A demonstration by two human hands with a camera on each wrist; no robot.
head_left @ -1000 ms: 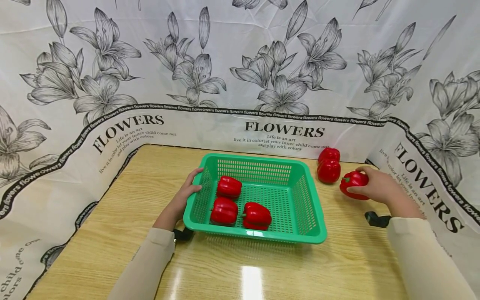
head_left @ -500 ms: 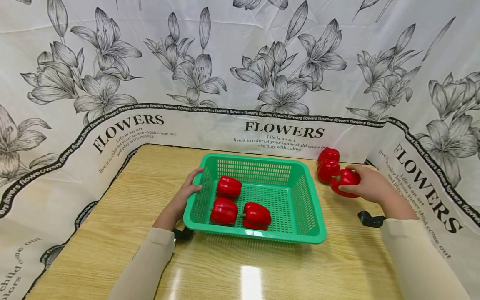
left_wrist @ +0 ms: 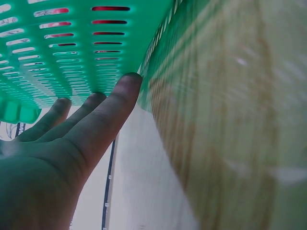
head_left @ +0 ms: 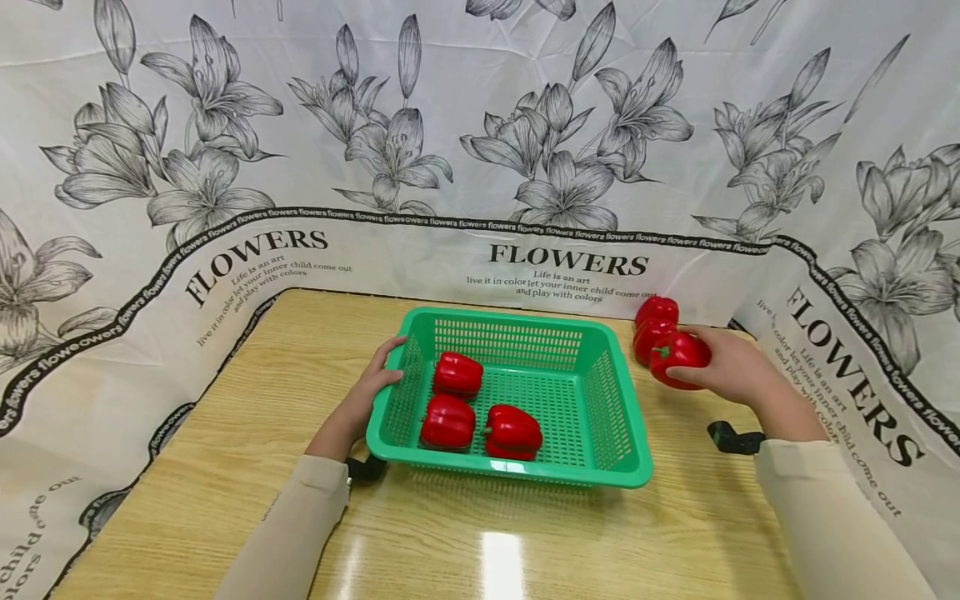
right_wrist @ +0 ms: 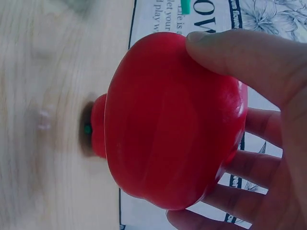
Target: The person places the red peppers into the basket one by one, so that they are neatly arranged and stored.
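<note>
In the head view my right hand [head_left: 723, 362] holds a red bell pepper [head_left: 680, 360], its green stem facing left. Thumb and fingers spread around this pepper [right_wrist: 175, 120] in the right wrist view. Just behind it sit two more red bell peppers [head_left: 657, 311] at the table's back edge. My left hand [head_left: 367, 392] grips the left rim of a green plastic basket [head_left: 633, 417]. Seen from the left wrist, straight fingers [left_wrist: 103, 120] lie against the basket's slotted outer wall. Three red bell peppers [head_left: 448, 422] lie inside, toward the basket's left half.
The basket stands on a wood-grain table [head_left: 450, 542]. White cloth [head_left: 420, 258] with a flower print hangs behind and along both sides of the table. A dark wrist mount [head_left: 735, 438] sticks out below my right wrist.
My right hand has carried its bell pepper leftward, and the pepper now overlaps the nearer of the two at the back. Left hand and basket have stayed put.
</note>
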